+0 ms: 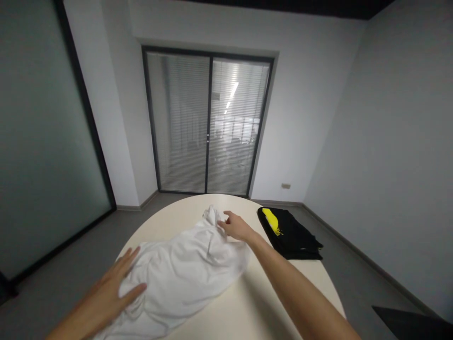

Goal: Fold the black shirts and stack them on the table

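Two bare hands at a rumpled white cloth (180, 264) on a pale round table (212, 323).
The cloth lies from lower left to the centre of the frame. At lower left the left hand (112, 287) is spread, gripping nothing; near the centre the right hand (237, 227) has curled fingers at the bunched end, whether pinching it cannot be told. Folded black fabric (297, 238) sits right of centre.

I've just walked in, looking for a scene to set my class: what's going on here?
Someone is handling a crumpled white cloth on a round table. The right hand is at its bunched far end, though its grip is unclear; the left hand is spread open at the left edge. Folded black fabric with a yellow patch lies to the right.
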Tool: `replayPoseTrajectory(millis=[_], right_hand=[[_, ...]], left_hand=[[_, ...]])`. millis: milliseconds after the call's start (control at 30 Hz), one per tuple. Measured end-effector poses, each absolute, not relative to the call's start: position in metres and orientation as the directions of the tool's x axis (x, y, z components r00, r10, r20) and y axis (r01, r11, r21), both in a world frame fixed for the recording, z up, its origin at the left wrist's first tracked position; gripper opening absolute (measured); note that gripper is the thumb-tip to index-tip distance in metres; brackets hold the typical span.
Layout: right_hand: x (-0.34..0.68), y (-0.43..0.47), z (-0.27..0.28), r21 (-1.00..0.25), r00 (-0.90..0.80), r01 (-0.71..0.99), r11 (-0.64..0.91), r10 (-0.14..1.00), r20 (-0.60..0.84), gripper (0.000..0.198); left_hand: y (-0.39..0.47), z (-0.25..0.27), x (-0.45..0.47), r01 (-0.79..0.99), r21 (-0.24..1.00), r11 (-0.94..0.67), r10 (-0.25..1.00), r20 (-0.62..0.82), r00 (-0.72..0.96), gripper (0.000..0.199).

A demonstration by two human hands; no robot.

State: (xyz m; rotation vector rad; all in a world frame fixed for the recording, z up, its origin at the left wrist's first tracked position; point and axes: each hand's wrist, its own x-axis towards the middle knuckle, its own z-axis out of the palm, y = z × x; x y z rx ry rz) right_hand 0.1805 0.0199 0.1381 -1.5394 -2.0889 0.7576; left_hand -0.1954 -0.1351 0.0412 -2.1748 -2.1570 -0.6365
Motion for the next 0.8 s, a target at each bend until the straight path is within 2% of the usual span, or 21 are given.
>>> replayPoseTrajectory(millis=[67, 133, 233, 333, 400, 467, 500, 533, 600, 667, 733, 800], right_hand=[[0.172, 0.026, 0.113, -0.611, -0.132, 0.767, 0.195, 0.980, 0.147, 0.070], [0.165, 0.028, 0.094, -0.628, -0.119, 0.753, 0.194, 0.980, 0.161, 0.055], [0.160, 0.023, 0.085, -0.686, -0.296, 0.672, 0.279, 0.950, 0.097, 0.027], [0.165, 0.015, 0.103, -0.767, -0.474, 0.533, 0.358, 0.877, 0.079, 0.016], [0.172, 0.014, 0.128, -0.794, -0.401, 0.473, 0.382, 0.896, 0.192, 0.019], [0.181, 0.017, 0.154, -0.805, -0.181, 0.449, 0.387, 0.922, 0.343, 0.030], [0.185, 0.019, 0.164, -0.806, -0.131, 0.417, 0.421, 0.905, 0.405, 0.035], [0.189, 0.021, 0.171, -0.804, -0.088, 0.404, 0.437, 0.893, 0.441, 0.039], [0.194, 0.020, 0.173, -0.783, -0.103, 0.471, 0.406, 0.907, 0.408, 0.042], [0.195, 0.012, 0.163, -0.674, -0.153, 0.682, 0.285, 0.956, 0.249, 0.043], [0.193, -0.005, 0.148, -0.431, -0.121, 0.890, 0.150, 0.988, 0.094, 0.053], [0.190, -0.031, 0.135, -0.255, -0.089, 0.960, 0.114, 0.990, 0.110, 0.048]], left_hand=[[-0.140, 0.029, -0.170, 0.975, 0.222, -0.009, 0.981, 0.189, -0.034, 0.092], [-0.147, 0.023, -0.154, 0.978, 0.203, -0.044, 0.982, 0.189, 0.005, 0.084], [-0.158, 0.022, -0.154, 0.969, 0.238, -0.066, 0.977, 0.212, 0.014, 0.062], [-0.163, 0.029, -0.181, 0.945, 0.328, 0.007, 0.980, 0.185, -0.071, 0.045], [-0.163, 0.036, -0.205, 0.905, 0.424, 0.030, 0.981, 0.160, -0.108, 0.038], [-0.161, 0.044, -0.224, 0.882, 0.469, 0.046, 0.970, 0.189, -0.151, 0.039], [-0.160, 0.049, -0.229, 0.882, 0.470, 0.027, 0.966, 0.214, -0.144, 0.038], [-0.158, 0.054, -0.231, 0.888, 0.460, 0.010, 0.963, 0.237, -0.133, 0.038], [-0.155, 0.063, -0.225, 0.913, 0.406, -0.038, 0.961, 0.265, -0.078, 0.037], [-0.153, 0.071, -0.211, 0.939, 0.336, -0.072, 0.958, 0.286, -0.028, 0.038], [-0.152, 0.077, -0.198, 0.955, 0.287, -0.079, 0.945, 0.326, -0.020, 0.040], [-0.153, 0.082, -0.189, 0.960, 0.274, -0.057, 0.923, 0.381, -0.054, 0.040]])
